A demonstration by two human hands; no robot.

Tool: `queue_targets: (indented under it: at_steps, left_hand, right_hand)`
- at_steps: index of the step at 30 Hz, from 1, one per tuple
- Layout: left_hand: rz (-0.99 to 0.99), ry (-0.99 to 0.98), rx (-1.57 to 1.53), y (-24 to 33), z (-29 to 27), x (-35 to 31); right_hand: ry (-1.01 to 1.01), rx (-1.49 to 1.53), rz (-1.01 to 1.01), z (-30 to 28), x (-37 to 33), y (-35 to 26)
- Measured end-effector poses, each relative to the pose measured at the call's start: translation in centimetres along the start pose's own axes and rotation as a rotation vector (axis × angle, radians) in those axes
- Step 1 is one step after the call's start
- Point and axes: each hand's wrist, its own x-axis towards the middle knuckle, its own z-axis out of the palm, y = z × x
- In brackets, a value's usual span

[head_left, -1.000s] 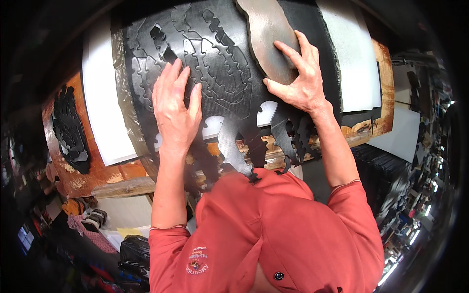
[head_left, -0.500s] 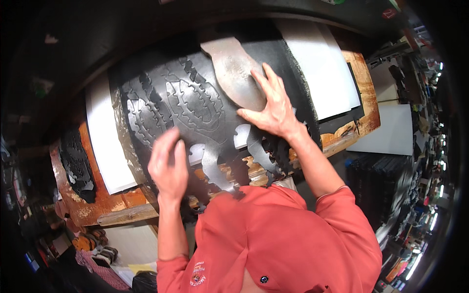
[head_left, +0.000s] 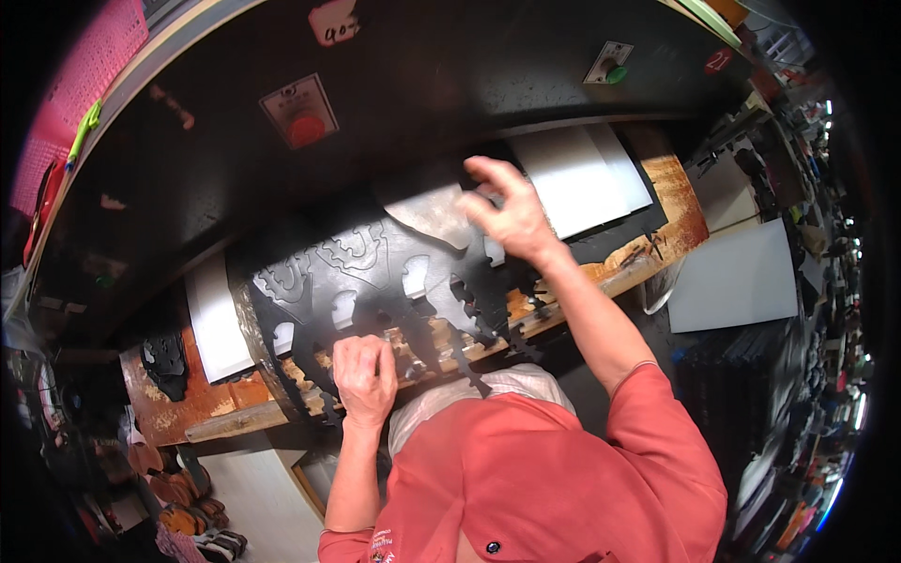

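Before me lies a black rubber-like sheet (head_left: 375, 280) with sole-shaped outlines pressed into it. Its near part has cut-out gaps and hangs in jagged strips over the front edge. A sole-shaped metal plate (head_left: 424, 216), probably a cutting die, rests on the sheet, its far part in shadow under the black machine. Beside the plate's right side, my right hand (head_left: 510, 214) is raised, fingers apart and slightly blurred, holding nothing. My left hand (head_left: 366, 377) is curled closed by the strips at the near edge; whether anything is inside its fingers is hidden.
Overhead spans a black machine beam (head_left: 404, 103) with a red button (head_left: 306, 129) and a green button (head_left: 616, 74). White boards (head_left: 582, 183) lie at both sides on the worn wooden table (head_left: 680, 192). Dark stacked sheets (head_left: 718, 361) stand at right; shoe soles (head_left: 178, 493) lie at lower left.
My view has tilted up, showing more of the machine beam. My right hand has come off the metal plate. My left hand has moved toward the near edge and its fingers have curled.
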Motion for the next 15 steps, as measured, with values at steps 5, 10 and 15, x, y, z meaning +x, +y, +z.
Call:
queue_targets:
  at_steps: [5, 10, 15]
  left_hand:
    - [-0.005, 0.074, 0.032, 0.1, 0.4, 0.1]
    - [0.011, 0.130, 0.085, -0.6, 0.9, 1.0]
    - [-0.116, 0.178, 0.109, 1.7, -0.1, 4.3]
  right_hand:
    - [0.654, -0.027, -0.165, -13.1, 4.4, 1.6]
    - [0.529, -0.278, -0.145, -18.8, 3.7, 3.1]
    - [0.486, -0.117, 0.092, -16.9, -6.6, 5.6]
